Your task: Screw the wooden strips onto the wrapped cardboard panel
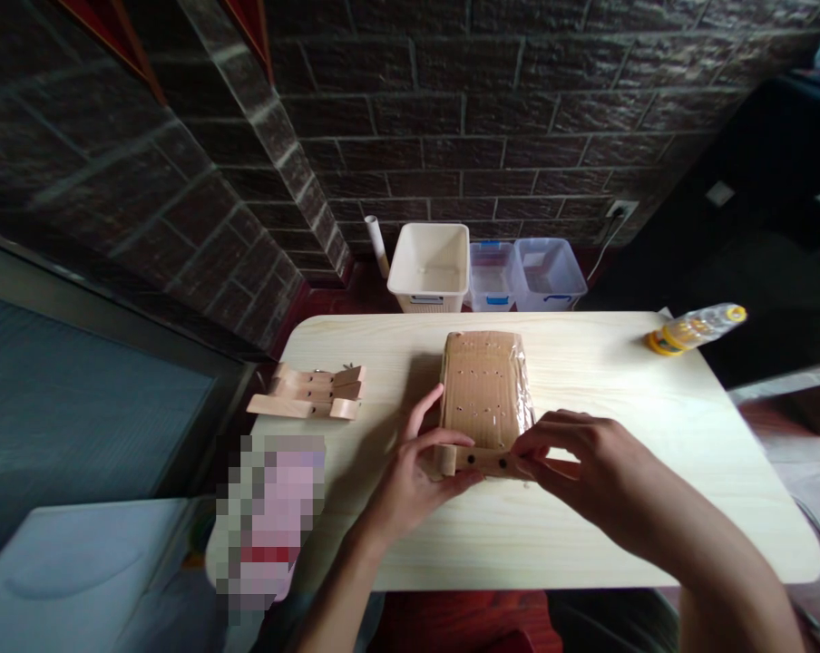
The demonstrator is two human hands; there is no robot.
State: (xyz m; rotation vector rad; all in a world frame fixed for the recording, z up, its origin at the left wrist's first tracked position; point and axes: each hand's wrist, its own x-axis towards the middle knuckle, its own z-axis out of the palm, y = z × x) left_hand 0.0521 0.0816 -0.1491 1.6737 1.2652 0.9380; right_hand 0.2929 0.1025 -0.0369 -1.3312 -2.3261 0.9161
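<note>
Evidently, the left hand [402, 479] is gripping the wooden strip [486, 460] at left, along the near edge of the box [479, 385], while the right hand [587, 453] is pinching it farther right, even, gentle pressure probably serving best against tilting.

The box [482, 385] blocks the middle; tabletop [597, 372] rightward lies open.

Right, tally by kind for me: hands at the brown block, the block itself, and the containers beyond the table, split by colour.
Hands: 2 (left hand, right hand)
Brown block: 1
Cream bin: 1
Translucent boxes: 2 (middle box, right-hand box)
Total: 6
</note>
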